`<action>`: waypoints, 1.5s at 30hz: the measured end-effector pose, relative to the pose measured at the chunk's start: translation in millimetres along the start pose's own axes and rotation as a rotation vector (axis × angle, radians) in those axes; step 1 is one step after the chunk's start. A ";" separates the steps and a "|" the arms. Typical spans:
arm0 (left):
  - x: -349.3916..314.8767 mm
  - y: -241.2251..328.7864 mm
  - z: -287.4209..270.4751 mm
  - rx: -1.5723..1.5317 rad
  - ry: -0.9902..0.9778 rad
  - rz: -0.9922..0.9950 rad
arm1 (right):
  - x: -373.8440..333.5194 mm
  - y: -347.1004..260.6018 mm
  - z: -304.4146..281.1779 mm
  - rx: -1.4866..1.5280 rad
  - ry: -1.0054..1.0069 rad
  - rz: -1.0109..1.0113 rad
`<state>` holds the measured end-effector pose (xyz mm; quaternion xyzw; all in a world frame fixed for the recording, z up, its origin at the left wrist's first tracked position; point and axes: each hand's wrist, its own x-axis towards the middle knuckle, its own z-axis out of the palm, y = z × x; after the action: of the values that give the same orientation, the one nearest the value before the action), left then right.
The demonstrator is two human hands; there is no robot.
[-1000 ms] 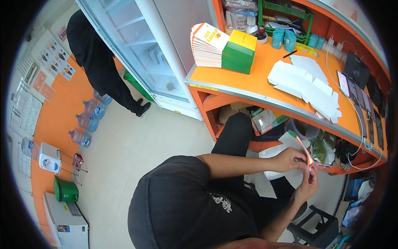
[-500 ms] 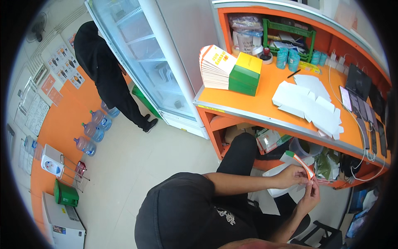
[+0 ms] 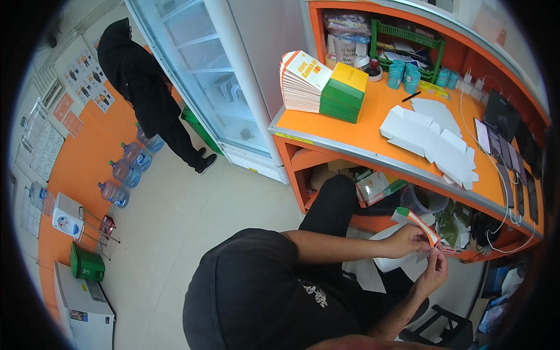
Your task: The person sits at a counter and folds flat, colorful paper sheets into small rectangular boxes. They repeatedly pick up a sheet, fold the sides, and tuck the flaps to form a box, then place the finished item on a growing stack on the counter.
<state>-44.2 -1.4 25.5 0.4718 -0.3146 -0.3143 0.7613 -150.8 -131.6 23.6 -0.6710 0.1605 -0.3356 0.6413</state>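
My left hand (image 3: 407,241) pinches the edge of a partly folded paper box (image 3: 422,227), white with an orange and green printed strip. Just below it, my right hand (image 3: 432,272) has its fingers closed on the box's lower end. The two hands almost meet in front of my lap, beside the orange counter. Part of the box is hidden behind my fingers. On the counter top stands a fanned stack of printed paper boxes (image 3: 343,96), white and orange on one side, green and yellow on the other. White cardboard blanks (image 3: 423,137) lie flat to its right.
Phones (image 3: 506,154) with charging cables lie at the counter's right end, near turquoise rolls (image 3: 403,76) and a green basket (image 3: 434,44). Below stands a bucket (image 3: 423,201). A person in black (image 3: 140,87) stands beside the glass-door fridge (image 3: 204,64); water bottles (image 3: 125,173) line the wall.
The whole view has shifted slightly. The person by the fridge has straightened up from a bent posture. Both my hands keep hold of the paper box in nearly the same position.
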 end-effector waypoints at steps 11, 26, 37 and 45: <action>9.3 17.4 2.5 0.134 0.022 0.122 | 10.7 -9.3 12.5 -0.048 -0.014 -0.030; -4.7 24.7 7.1 0.123 0.066 0.199 | -19.2 -25.7 27.9 0.045 0.065 -0.143; -58.5 57.1 -1.7 0.264 0.185 0.137 | -43.5 -69.2 42.4 0.129 -0.145 -0.122; -52.9 48.3 -7.8 0.296 0.165 0.087 | -43.7 -56.2 42.6 0.082 -0.101 -0.123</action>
<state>-61.5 60.9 57.3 0.5889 -0.3141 -0.1913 0.7196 -166.5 -64.2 69.4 -0.6689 0.0727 -0.3462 0.6538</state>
